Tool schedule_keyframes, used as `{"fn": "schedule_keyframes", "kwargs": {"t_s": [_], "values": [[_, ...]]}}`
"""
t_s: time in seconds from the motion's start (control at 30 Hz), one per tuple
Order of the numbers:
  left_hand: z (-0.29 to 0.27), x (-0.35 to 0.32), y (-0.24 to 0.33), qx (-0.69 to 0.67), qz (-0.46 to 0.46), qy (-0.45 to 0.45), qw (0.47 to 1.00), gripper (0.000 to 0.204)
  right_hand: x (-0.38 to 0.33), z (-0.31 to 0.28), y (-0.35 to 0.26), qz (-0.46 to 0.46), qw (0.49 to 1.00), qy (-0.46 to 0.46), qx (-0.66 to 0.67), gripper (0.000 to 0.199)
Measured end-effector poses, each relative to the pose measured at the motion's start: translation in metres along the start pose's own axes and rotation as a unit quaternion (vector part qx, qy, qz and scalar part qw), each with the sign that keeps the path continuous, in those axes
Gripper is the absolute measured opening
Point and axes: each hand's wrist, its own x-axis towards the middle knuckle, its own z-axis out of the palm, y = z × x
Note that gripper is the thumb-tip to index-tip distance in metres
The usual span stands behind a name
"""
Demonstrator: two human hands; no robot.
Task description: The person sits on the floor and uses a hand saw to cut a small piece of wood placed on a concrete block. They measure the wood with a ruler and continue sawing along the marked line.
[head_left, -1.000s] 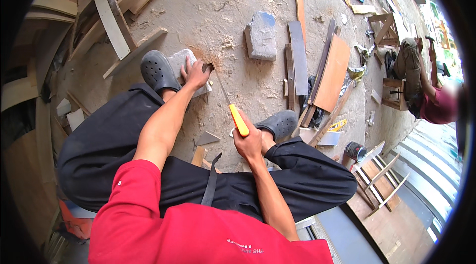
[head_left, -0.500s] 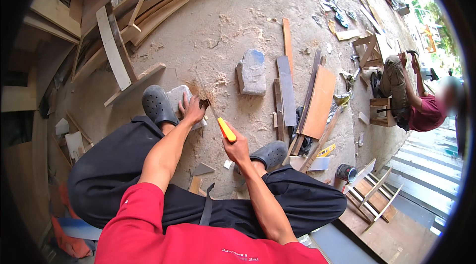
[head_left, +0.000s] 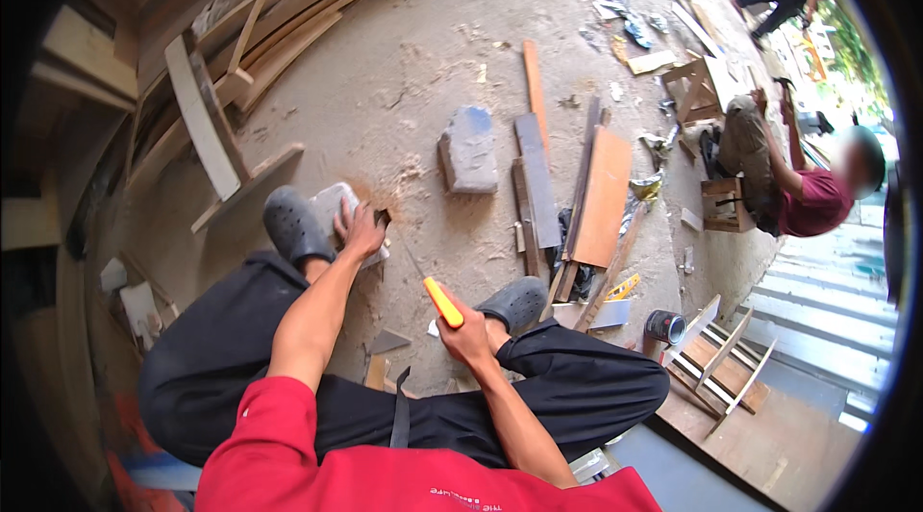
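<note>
My right hand point(head_left: 467, 334) is wrapped round the yellow-handled saw point(head_left: 442, 302), which slants forward toward my left hand point(head_left: 361, 231). That one lies over the pale block point(head_left: 333, 196), a dark piece point(head_left: 384, 216) at its right edge; whether it grips this, I cannot tell. Left of it sits my shoe point(head_left: 294, 224).

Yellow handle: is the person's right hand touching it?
Touching: the head view shows the right hand wrapped around the lower part of the yellow handle.

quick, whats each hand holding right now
Left hand: on the pale block, seemingly holding a small dark piece.
Right hand: closed around the yellow-handled saw.
</note>
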Motion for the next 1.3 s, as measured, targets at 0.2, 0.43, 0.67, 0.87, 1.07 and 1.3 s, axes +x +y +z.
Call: {"fn": "schedule_keyframes", "kwargs": {"t_s": [0.2, 0.43, 0.67, 0.87, 1.07, 1.3], "values": [[-0.003, -0.002, -0.002, 0.003, -0.023, -0.039, 0.999, 0.061, 0.044, 0.017, -0.003, 0.096, 0.994, -0.049, -0.001, 0.057], [-0.009, -0.004, 0.005, 0.021, -0.020, -0.052, 0.998, 0.061, 0.048, 0.015, -0.009, 0.106, 0.993, -0.054, -0.020, 0.061], [-0.005, -0.001, 0.005, 0.047, -0.023, -0.049, 0.997, 0.061, -0.020, -0.002, 0.002, 0.043, 0.999, -0.013, 0.026, 0.058], [0.001, 0.007, -0.009, 0.035, -0.030, -0.018, 0.999, 0.067, -0.015, -0.022, -0.001, 0.035, 0.999, 0.014, 0.036, 0.058], [0.000, 0.012, -0.013, 0.037, -0.017, -0.004, 0.999, 0.067, 0.004, -0.016, -0.022, 0.062, 0.998, -0.028, 0.000, 0.062], [0.005, 0.011, -0.021, 0.040, -0.009, 0.001, 0.999, 0.065, -0.009, -0.014, -0.028, 0.070, 0.997, -0.008, 0.015, 0.057]]}}
